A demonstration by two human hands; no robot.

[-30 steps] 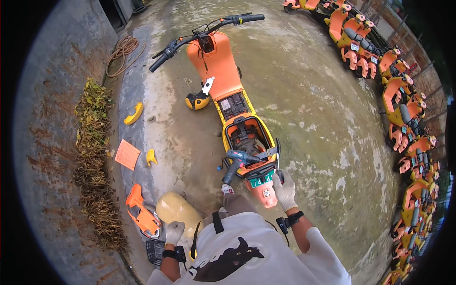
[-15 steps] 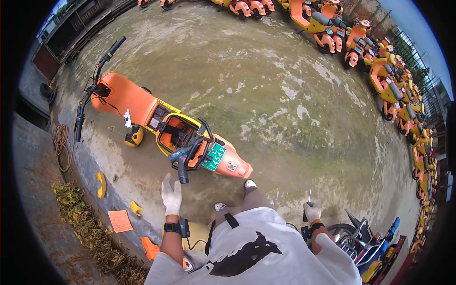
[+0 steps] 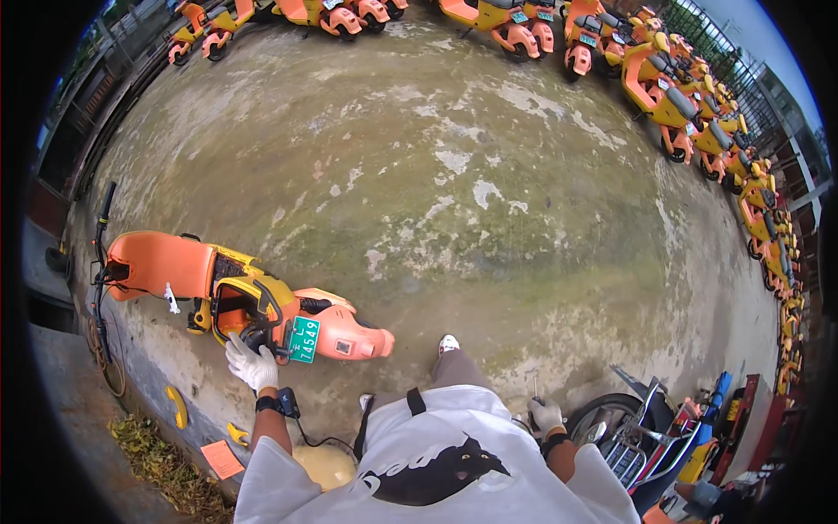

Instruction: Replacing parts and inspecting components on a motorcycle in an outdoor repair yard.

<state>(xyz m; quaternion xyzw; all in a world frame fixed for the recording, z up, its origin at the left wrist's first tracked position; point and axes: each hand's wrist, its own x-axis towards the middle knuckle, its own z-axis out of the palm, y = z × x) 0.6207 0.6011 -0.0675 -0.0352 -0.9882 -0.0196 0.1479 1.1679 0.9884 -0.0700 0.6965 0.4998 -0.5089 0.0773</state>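
Observation:
An orange and yellow scooter (image 3: 327, 327) stands at the left with its seat area open and its green plate facing me. My left hand (image 3: 251, 365), in a white glove, is at the rear of that opening. Its fingers and thumb close around a dark cordless drill (image 3: 254, 337), mostly covered by the hand. Low on the right, my gloved right hand (image 3: 547, 416) is closed around a screwdriver (image 3: 535, 385); the thin shaft points up and the handle is largely hidden in the fist.
Yellow curved panels (image 3: 177, 407) and an orange sheet (image 3: 222, 459) lie at the left by dry plants (image 3: 153, 450). A motorcycle (image 3: 633, 428) stands close on my right. Rows of scooters (image 3: 668, 96) line the far and right sides of the concrete yard (image 3: 454, 218).
My left hand has reached forward onto the drill on the scooter's rear. My view has turned right, so the scooter sits further left. The right hand keeps hold of the screwdriver.

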